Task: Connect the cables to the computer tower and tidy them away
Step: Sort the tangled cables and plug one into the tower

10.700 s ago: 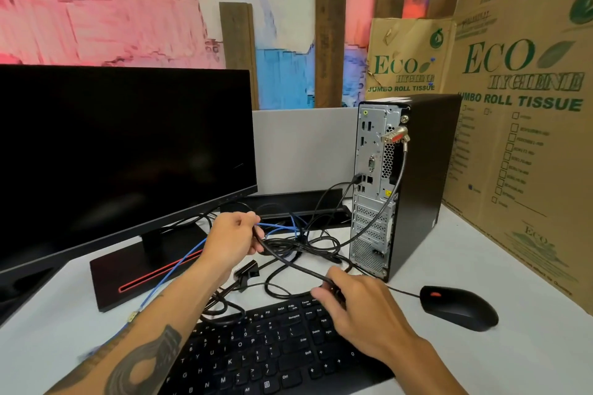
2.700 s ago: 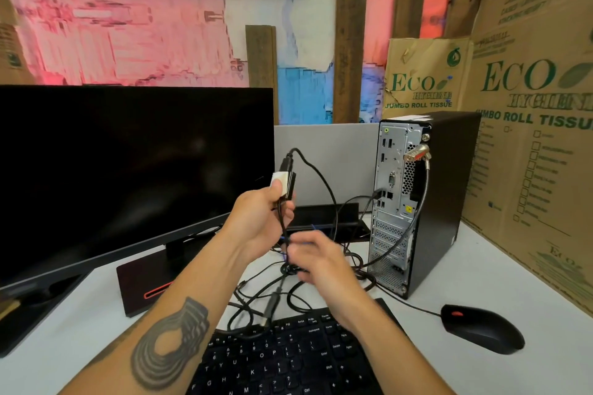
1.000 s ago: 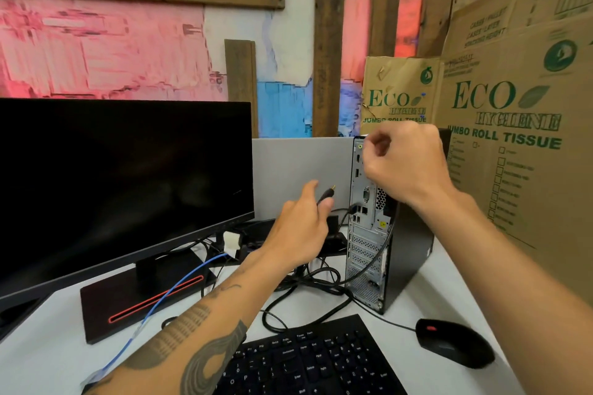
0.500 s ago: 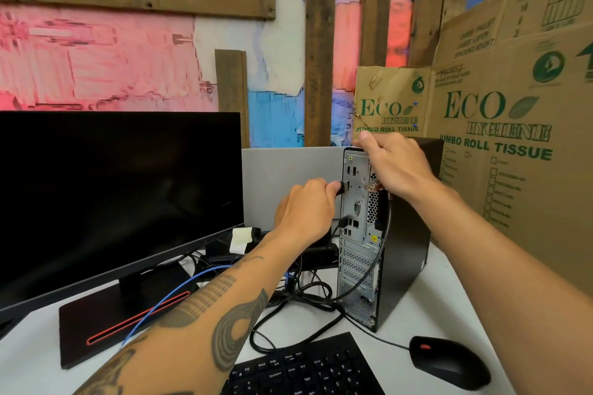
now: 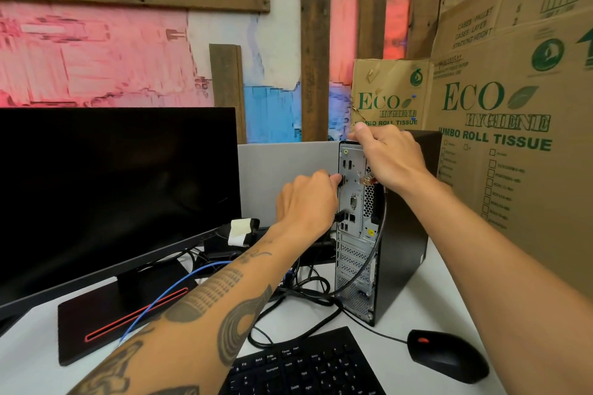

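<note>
A black computer tower (image 5: 406, 234) stands upright on the white desk, its silver rear port panel (image 5: 354, 202) facing me. My left hand (image 5: 306, 199) holds a black cable plug (image 5: 341, 181) against a port in the upper part of that panel. My right hand (image 5: 390, 154) grips the tower's top rear corner. A grey cable (image 5: 373, 250) hangs down the panel from a connector below my right hand. A tangle of black cables (image 5: 305, 290) and a blue cable (image 5: 167, 295) lie on the desk left of the tower.
A black monitor (image 5: 112, 189) on a flat base (image 5: 122, 314) fills the left. A black keyboard (image 5: 301, 365) and a black mouse (image 5: 447, 354) lie in front. Cardboard boxes (image 5: 513, 138) stand right of and behind the tower. A white-taped adapter (image 5: 240, 231) rests behind the monitor.
My left hand carried a cable plug from the desk tangle up to the tower's rear panel. My right hand moved onto the tower's top corner and now holds it.
</note>
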Demonstrator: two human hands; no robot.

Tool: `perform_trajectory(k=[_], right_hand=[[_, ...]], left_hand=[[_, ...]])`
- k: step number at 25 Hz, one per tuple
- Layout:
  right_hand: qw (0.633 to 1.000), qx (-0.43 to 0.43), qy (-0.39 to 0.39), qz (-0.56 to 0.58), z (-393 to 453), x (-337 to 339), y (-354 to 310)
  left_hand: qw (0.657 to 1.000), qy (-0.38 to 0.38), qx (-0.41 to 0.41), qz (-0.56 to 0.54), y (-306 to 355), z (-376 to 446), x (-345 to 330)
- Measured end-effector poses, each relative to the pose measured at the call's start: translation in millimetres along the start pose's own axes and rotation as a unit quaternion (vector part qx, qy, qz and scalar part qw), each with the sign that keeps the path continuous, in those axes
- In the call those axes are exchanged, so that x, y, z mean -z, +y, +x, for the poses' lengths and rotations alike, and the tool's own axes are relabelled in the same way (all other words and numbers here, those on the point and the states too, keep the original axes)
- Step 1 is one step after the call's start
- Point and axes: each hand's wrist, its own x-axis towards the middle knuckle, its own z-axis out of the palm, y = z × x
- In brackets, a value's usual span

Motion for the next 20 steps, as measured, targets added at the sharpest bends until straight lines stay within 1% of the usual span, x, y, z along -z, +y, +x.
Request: perform_trajectory(k=[3,5,7,11,12,13,15,16,18,19,20], right_hand=[[1.000,-0.003,0.006,-0.001,0,-2,-3],[1.000,-0.003,0.012,-0.006,1,-4,-3],[1.000,0.006,0.018,-0.014,1,-5,-1],[1.000,0.008,0.012,-0.009,-4,-1,-1],[1.000,0.005,0.010,-0.007,-5,1,-2],[1.000,0.003,0.009,-0.007,-6,1,-3],[1.000,-0.002,0.009,-0.007,-7,1,-6],[1.000,-0.005,0.009,-0.006,-7,0,-7],[1.000,-0.009,0.008,-0.005,-7,1,-8],[1.000,-0.011,0.007,-0.005,-8,1,-8],[1.000,-0.011,0.009,-0.006,-8,0,-8]], left_hand=[[1.000,-0.006,0.005,0.005,7,0,-4],[1.000,-0.003,0.023,0.000,11,-1,-7],[0.999,-0.016,0.027,-0.006,8,0,-6],[0.996,-0.074,-0.031,-0.036,-17,-7,12],[0.996,-0.069,-0.053,-0.029,-31,-15,17],[0.996,-0.050,-0.072,0.000,-47,-25,23],[0.990,0.017,-0.096,0.103,-89,-48,29],[0.984,0.045,-0.089,0.148,-113,-59,29],[0.985,0.067,-0.039,0.157,-154,-79,27],[0.991,0.052,-0.004,0.125,-167,-86,26],[0.996,0.019,0.029,0.087,-176,-90,23]])
